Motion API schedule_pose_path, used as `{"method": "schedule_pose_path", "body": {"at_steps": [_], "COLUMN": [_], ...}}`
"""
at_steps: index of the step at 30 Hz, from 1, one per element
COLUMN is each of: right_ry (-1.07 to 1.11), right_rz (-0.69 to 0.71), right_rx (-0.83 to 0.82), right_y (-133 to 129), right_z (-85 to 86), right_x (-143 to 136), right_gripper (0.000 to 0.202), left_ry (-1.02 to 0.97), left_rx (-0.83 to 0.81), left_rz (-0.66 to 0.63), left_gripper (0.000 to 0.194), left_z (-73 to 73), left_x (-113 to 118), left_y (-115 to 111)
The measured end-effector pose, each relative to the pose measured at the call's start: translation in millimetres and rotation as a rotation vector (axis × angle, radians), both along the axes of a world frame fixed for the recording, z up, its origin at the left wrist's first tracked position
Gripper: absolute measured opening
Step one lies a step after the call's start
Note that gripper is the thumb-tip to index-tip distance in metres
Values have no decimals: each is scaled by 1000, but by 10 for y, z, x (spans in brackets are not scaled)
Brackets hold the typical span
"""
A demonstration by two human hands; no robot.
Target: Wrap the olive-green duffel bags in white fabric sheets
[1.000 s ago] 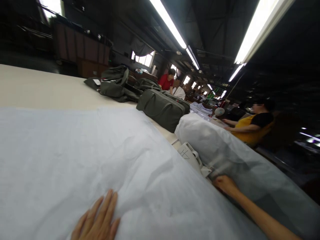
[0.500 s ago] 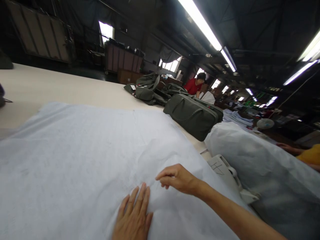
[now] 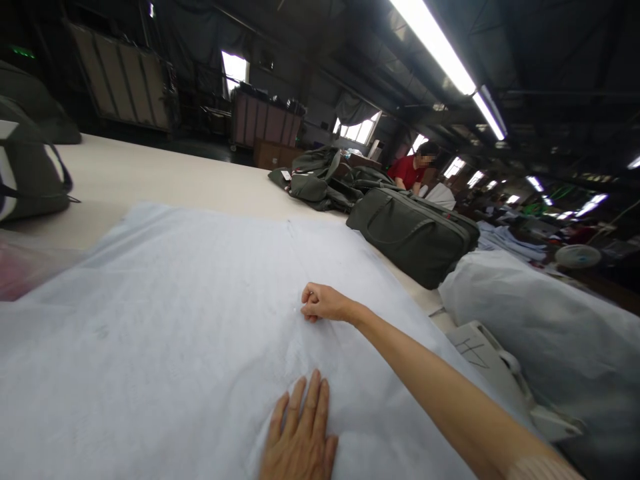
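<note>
A large white translucent sheet or bag (image 3: 190,300) lies spread over the table, lightly wrinkled around my hands. My left hand (image 3: 300,433) rests flat on it near the bottom of the view, palm down, with the fingers extended. Farther forward, my right hand (image 3: 323,303) is closed, thumb against curled fingers, just over or touching the sheet. A tiny pale speck shows beside its fingertips; what they hold, if anything, is too small to make out.
Dark green bags (image 3: 410,230) stand at the table's far right, another bag (image 3: 30,160) at left. A white plastic device (image 3: 493,357) and a bulky white-wrapped bundle (image 3: 540,320) lie right of the sheet. A person in red (image 3: 407,172) leans over behind the bags.
My right hand has moved forward over the sheet, away from my left hand, and its fingers have curled tighter. The left stays flat. The view has turned somewhat left.
</note>
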State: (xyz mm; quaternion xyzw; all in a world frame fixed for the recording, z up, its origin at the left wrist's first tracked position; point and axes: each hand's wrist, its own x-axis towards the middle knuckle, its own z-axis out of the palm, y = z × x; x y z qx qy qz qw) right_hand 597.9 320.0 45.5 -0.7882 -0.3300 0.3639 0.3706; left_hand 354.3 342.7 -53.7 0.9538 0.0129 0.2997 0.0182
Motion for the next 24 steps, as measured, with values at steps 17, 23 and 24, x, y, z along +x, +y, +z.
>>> {"method": "schedule_pose_path", "body": {"at_steps": [17,23,24], "right_ry": [-171,-353,-386], "right_rz": [52,47,32], "right_rx": [-427,-637,-643], "right_y": [389,368,330], "right_z": [146,187,176], "right_x": [85,153,166], "right_gripper": [19,44,47], "left_ry": [34,19,16], "left_rx": [-18,9,8], "left_rz": [0,2,3], "left_gripper": [52,55,54], "left_z": [14,30,34], "left_x": [-21,-18,-20], "left_y": [-3,-8,-7]}}
